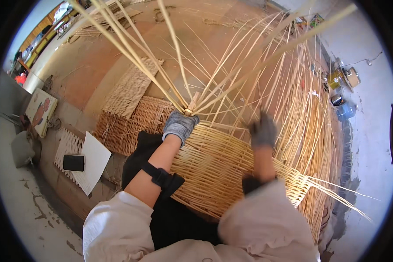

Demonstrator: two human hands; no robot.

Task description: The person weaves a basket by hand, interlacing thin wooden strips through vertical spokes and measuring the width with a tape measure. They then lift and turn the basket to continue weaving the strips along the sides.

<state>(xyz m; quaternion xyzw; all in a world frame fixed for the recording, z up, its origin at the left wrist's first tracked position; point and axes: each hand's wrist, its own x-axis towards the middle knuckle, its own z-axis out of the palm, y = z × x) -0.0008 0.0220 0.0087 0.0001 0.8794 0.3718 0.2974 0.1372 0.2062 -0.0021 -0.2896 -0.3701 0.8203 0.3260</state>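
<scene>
My left hand (180, 127), in a grey knit glove, grips the base of several long pale rods (174, 91) at the upper edge of a woven wicker panel (212, 174). The rods fan upward and outward, with a short pale piece (193, 100) among them. My right hand (263, 129), also gloved, is raised at the panel's upper right, blurred by motion; its fingers are too smeared to read. The panel lies across my lap over black cloth (137, 157), with loose rod ends sticking out at its right edge.
Two finished-looking panels (118, 131) lie at the left, near a white board (94, 166), a black phone (73, 163) and a painted pad (41, 111). Loose rods (312, 139) are heaped at the right, beside a wall, a water jug (346, 111) and other items.
</scene>
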